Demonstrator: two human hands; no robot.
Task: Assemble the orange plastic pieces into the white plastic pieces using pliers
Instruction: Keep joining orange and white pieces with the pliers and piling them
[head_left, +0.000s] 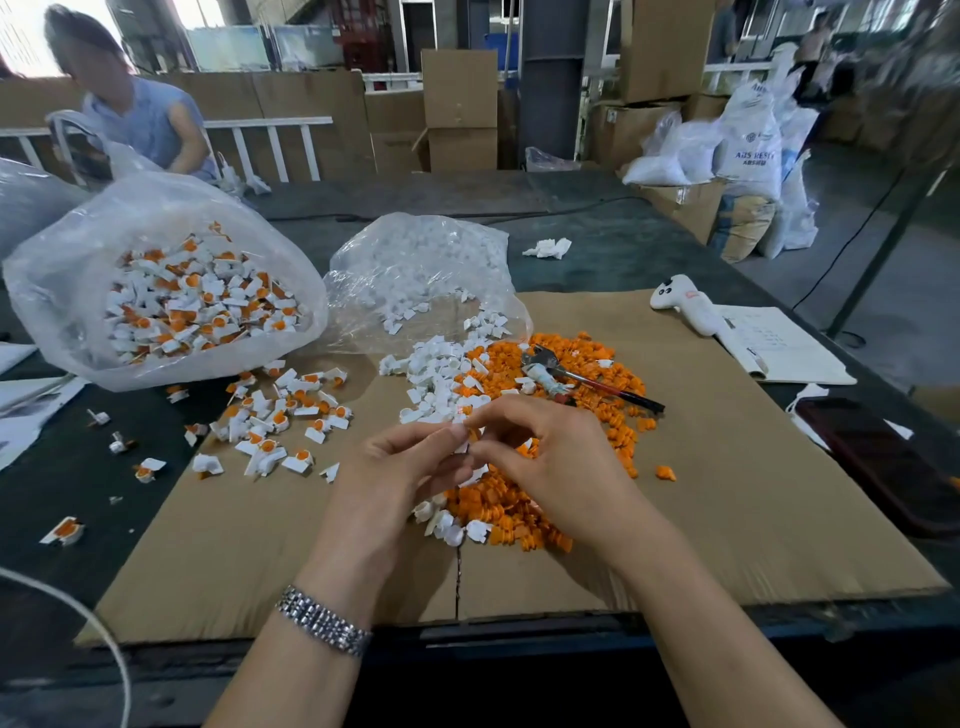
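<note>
While pliers (582, 376) lie aside, both hands, left (410, 462), right (540, 457), fingertips pinching seemingly one white piece (464, 446)

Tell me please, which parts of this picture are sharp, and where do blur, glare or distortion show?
Head view: both hands, left hand and right hand, and the pliers are sharp; the far right background is smeared; glare sits on the plastic bag; wide-angle distortion bends the edges.

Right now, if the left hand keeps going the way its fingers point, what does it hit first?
The right hand. The left hand points up-right; its fingertips already meet the right's over a small white piece. Past that probably lies the orange pile, though depth is unclear.
</note>
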